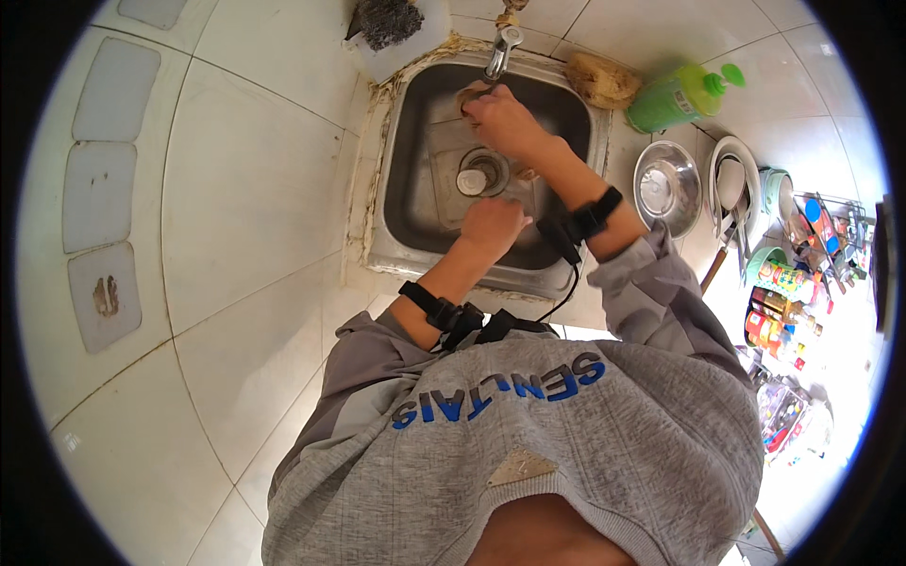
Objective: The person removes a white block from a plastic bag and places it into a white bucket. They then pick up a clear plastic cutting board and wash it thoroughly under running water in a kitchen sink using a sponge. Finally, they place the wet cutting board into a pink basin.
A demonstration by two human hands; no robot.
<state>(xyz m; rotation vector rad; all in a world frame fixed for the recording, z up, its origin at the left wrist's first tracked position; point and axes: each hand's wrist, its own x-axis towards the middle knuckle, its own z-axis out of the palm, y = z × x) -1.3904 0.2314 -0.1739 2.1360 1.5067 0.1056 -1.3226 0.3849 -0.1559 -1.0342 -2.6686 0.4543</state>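
Note:
A stainless-steel sink (488,279) is in front of me, and both my hands are over its basin. My right hand (506,119) is just below the chrome tap (504,53), its fingers closed on a small brownish item (471,95), blurred and partly hidden. Nearer to me, my left hand (493,223) hangs palm down with curled fingers. Its underside is hidden, so I cannot tell whether it holds anything. Between the hands lies the drain (499,170), with a round white cap (471,182) at it. A small tan piece (527,173) rests beside the drain.
A sponge-like tan block (601,79) and a green pump bottle (676,99) stand behind the sink's right side. A metal bowl (667,187) and stacked cookware (732,184) line the right counter. A dark scouring pad (388,23) sits at the back left corner; a tiled wall (248,177) bounds the left.

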